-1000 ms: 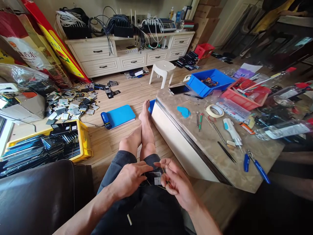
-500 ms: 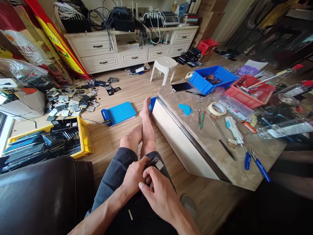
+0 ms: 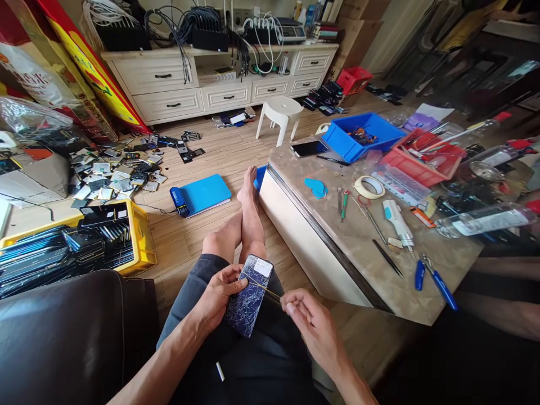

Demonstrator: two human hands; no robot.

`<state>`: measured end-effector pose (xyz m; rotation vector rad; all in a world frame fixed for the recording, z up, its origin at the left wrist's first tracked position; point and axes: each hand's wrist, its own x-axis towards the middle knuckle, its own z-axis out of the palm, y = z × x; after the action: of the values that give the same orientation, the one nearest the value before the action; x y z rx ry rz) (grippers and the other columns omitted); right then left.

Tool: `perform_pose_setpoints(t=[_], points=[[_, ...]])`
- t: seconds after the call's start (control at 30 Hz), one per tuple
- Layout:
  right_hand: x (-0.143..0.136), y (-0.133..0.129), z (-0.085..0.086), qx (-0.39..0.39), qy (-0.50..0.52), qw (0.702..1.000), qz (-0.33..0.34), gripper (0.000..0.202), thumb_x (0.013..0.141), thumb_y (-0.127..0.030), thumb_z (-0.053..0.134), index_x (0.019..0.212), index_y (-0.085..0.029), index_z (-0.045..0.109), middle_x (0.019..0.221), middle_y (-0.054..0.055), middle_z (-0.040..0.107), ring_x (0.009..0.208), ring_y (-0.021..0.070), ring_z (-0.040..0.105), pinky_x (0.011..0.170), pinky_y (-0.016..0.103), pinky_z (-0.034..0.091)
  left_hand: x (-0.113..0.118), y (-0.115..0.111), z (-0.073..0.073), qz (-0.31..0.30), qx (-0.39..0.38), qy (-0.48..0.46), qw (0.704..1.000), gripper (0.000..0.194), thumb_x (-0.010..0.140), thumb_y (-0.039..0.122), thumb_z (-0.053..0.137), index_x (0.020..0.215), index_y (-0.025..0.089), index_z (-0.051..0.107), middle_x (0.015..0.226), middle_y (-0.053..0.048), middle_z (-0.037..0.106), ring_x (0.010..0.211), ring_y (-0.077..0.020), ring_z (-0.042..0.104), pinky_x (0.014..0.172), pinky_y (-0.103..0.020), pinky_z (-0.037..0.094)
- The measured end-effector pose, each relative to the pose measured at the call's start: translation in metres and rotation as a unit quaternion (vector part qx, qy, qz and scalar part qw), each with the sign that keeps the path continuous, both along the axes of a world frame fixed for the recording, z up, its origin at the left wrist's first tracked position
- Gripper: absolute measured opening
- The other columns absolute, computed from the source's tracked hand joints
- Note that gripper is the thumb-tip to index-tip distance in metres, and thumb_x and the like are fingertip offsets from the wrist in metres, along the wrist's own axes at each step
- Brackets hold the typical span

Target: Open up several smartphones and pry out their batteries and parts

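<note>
Above my lap, my left hand [image 3: 218,293] is closed on the left edge of a smartphone [image 3: 248,310]. Cracks run all over its dark face, and a white label [image 3: 263,268] sticks near its top. A thin yellowish rubber band [image 3: 269,291] crosses the upper part of the phone and stretches off to its right. The far end of the band is pinched in the fingers of my right hand [image 3: 313,323], which is apart from the phone. Below the phone, a small white stick [image 3: 220,372] lies on the dark cloth of my lap.
The workbench [image 3: 337,242] on the right carries a tape roll [image 3: 369,187], a white electric tool [image 3: 399,224], blue-handled pliers [image 3: 442,287], a blue bin [image 3: 358,143] and a red bin [image 3: 426,163]. At left stands a yellow crate [image 3: 145,239] of phones. A blue pad [image 3: 206,194] lies on the floor.
My hands were together over the phone, mostly hiding it. Now they are apart, the cracked face shows, and my right hand has drawn the rubber band out to the right.
</note>
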<state>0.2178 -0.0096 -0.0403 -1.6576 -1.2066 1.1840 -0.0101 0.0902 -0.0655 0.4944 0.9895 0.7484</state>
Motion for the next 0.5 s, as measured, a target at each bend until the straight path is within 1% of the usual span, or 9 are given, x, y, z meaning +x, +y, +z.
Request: perform_pose_setpoints(t=[0.07,0.13,0.17,0.2,0.27,0.3,0.37,0.43,0.5], points=[[0.004,0.001,-0.008,0.016,0.027,0.993,-0.115,0.031,0.094,-0.054,0.068,0.100,-0.024,0.070,0.117,0.010,0.072,0.112,0.0250,0.067,0.099,0.037,0.052,0.000,0.001,0.000,0.024,0.000,-0.007,1.000,0.050,0.062,0.035,0.097,0.101,0.016,0.072,0.089,-0.004,0.076,0.079,-0.0165,0.069,0.077,-0.027,0.054],[0.005,0.002,-0.016,-0.004,0.073,0.978,-0.193,0.037,0.089,-0.059,0.073,0.102,-0.024,0.071,0.123,0.011,0.072,0.118,0.0272,0.066,0.106,0.041,0.050,0.001,0.001,0.000,0.044,0.004,-0.005,0.999,0.046,0.064,0.035,0.096,0.097,0.018,0.070,0.090,-0.002,0.075,0.079,-0.0150,0.068,0.075,-0.026,0.053],[0.003,0.002,-0.019,-0.024,0.104,0.974,-0.201,0.040,0.088,-0.061,0.075,0.104,-0.024,0.071,0.120,0.011,0.073,0.114,0.0274,0.068,0.103,0.041,0.052,0.002,0.000,0.001,0.048,0.008,-0.002,0.999,0.044,0.066,0.035,0.096,0.095,0.018,0.068,0.091,-0.001,0.074,0.079,-0.0143,0.067,0.074,-0.025,0.052],[-0.001,0.003,-0.021,-0.045,0.135,0.971,-0.190,0.043,0.087,-0.062,0.075,0.108,-0.024,0.072,0.117,0.011,0.074,0.108,0.0273,0.070,0.098,0.041,0.055,0.005,-0.001,0.001,0.047,0.012,0.000,0.999,0.041,0.068,0.035,0.094,0.093,0.018,0.066,0.090,-0.001,0.073,0.077,-0.0136,0.066,0.072,-0.024,0.051],[-0.014,0.005,-0.020,-0.077,0.184,0.970,-0.142,0.052,0.087,-0.064,0.074,0.121,-0.025,0.070,0.113,0.011,0.075,0.095,0.0269,0.073,0.083,0.040,0.059,0.013,-0.005,0.004,0.038,0.018,-0.001,0.999,0.037,0.073,0.038,0.091,0.088,0.019,0.062,0.085,0.001,0.068,0.073,-0.0118,0.061,0.069,-0.023,0.048],[-0.023,0.007,-0.019,-0.082,0.189,0.971,-0.119,0.055,0.088,-0.064,0.072,0.128,-0.026,0.068,0.114,0.010,0.075,0.093,0.0271,0.073,0.079,0.039,0.060,0.018,-0.007,0.005,0.030,0.027,0.004,0.999,0.037,0.076,0.041,0.088,0.085,0.019,0.060,0.081,0.002,0.065,0.070,-0.0110,0.057,0.066,-0.022,0.046],[-0.041,0.012,-0.016,-0.066,0.153,0.980,-0.108,0.057,0.092,-0.066,0.065,0.134,-0.027,0.067,0.117,0.009,0.075,0.100,0.0288,0.071,0.084,0.040,0.058,0.027,-0.011,0.007,0.008,0.068,0.035,0.997,0.039,0.080,0.048,0.084,0.079,0.018,0.058,0.073,0.004,0.058,0.065,-0.0104,0.049,0.062,-0.022,0.042],[-0.053,0.018,-0.015,-0.042,0.097,0.986,-0.126,0.054,0.097,-0.067,0.056,0.128,-0.026,0.072,0.118,0.010,0.076,0.111,0.0302,0.068,0.095,0.040,0.054,0.034,-0.014,0.008,-0.008,0.121,0.084,0.989,0.044,0.081,0.053,0.082,0.072,0.018,0.057,0.068,0.004,0.050,0.064,-0.0106,0.042,0.060,-0.022,0.037],[-0.058,0.022,-0.016,-0.037,0.083,0.986,-0.137,0.056,0.100,-0.067,0.049,0.120,-0.023,0.076,0.114,0.010,0.077,0.113,0.0307,0.067,0.098,0.039,0.051,0.037,-0.015,0.008,-0.012,0.157,0.127,0.979,0.050,0.079,0.056,0.083,0.063,0.018,0.054,0.065,0.004,0.044,0.064,-0.0106,0.036,0.057,-0.022,0.033]])
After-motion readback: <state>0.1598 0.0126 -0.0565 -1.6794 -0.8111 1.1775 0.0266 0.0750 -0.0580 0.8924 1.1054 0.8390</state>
